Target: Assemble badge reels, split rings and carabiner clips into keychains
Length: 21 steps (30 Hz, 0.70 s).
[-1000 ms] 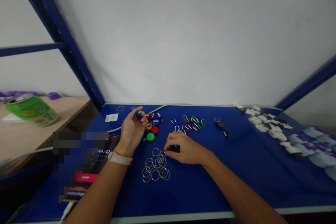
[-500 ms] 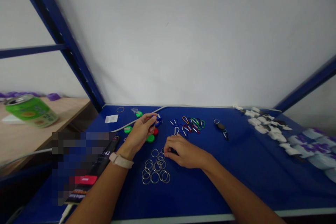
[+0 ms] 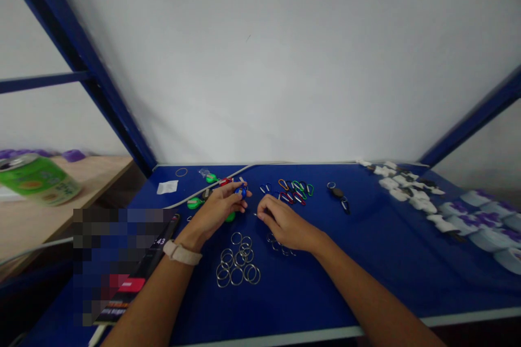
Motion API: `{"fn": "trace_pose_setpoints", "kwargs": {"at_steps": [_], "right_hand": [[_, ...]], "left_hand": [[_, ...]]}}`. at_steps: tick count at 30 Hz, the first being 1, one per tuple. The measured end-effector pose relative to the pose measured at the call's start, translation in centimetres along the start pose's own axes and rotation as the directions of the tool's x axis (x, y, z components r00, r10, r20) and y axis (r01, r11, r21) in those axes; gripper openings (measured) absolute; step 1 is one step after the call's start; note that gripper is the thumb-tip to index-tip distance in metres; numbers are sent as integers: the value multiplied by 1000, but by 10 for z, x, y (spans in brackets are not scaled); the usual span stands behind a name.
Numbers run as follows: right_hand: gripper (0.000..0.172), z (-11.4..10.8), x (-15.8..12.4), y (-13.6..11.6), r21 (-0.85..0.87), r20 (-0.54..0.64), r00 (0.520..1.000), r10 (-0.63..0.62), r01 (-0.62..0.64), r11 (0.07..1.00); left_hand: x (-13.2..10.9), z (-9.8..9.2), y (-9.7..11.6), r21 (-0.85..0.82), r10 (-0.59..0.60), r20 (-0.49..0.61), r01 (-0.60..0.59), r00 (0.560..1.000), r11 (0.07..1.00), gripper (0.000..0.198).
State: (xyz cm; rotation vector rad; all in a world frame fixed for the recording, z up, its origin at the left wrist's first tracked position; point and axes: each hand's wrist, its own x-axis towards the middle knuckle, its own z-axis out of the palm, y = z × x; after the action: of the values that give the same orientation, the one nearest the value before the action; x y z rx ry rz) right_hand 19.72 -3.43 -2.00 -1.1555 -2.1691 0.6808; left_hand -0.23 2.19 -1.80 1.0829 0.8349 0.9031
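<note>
Ring pile (image 3: 240,258): big metal loops, overlapping, flat on blue counter (image 3: 309,293).
Left hand (image 3: 217,209): fingers clamped on blue reel (image 3: 241,192); beyond ring pile, slightly to L. Pale wristband (image 3: 182,253) below, L of ring pile.
Blue reel: up off counter in L hand, beyond ring pile; partly hidden by fingers.
Right hand (image 3: 283,222): thumb + forefinger together on tiny shiny bit (image 3: 255,214), too small to ID; beyond ring pile, to R, apart from L hand.
Small rings (image 3: 280,246): just R of ring pile, partly covered by R hand.
Clips (image 3: 299,197): orange, green, red, blue etc., bunched beyond ring pile, to R.
Green reel (image 3: 195,203): beyond ring pile, to L, w/ other reels near L hand, some part-hidden.
Black reel (image 3: 337,193): well R of ring pile + beyond; ring one end, dark clip other.
Phone (image 3: 148,260): L of ring pile, screen lit.
Paper (image 3: 167,187): white scrap, beyond ring pile, far L.
White bundles (image 3: 407,188): far R of ring pile, w/ dark parts.
Can (image 3: 38,180): green, blurred, far L of ring pile, on wooden table (image 3: 100,168).
</note>
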Motion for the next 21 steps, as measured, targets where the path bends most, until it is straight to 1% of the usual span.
{"fn": "trace_pose_setpoints", "kwargs": {"at_steps": [3,6,8,11,13,17,21], "right_hand": [[9,-1,2,4,51,-101,994,51,-46,998],[14,0,2,5,107,-136,985,103,-89,990],[15,0,3,5,128,-139,984,114,-96,987],[14,-1,3,4,124,-139,984,113,-96,988],[14,-1,4,4,125,-134,984,118,-101,987],[15,-1,4,3,126,-121,984,133,-118,985],[16,-1,3,3,111,-109,989,102,-90,990]], "left_hand": [[-1,2,-1,76,12,25,-14,1000,997,42],[-1,3,-4,155,25,-6,-23,1000,988,48],[0,4,-5,217,33,-31,-26,999,976,43],[-1,5,-3,282,36,-7,-32,999,959,35],[-3,7,0,285,27,17,-31,999,958,32],[-6,11,7,305,0,29,-9,1000,952,27],[-7,12,9,327,-6,60,-14,998,945,20]]}}
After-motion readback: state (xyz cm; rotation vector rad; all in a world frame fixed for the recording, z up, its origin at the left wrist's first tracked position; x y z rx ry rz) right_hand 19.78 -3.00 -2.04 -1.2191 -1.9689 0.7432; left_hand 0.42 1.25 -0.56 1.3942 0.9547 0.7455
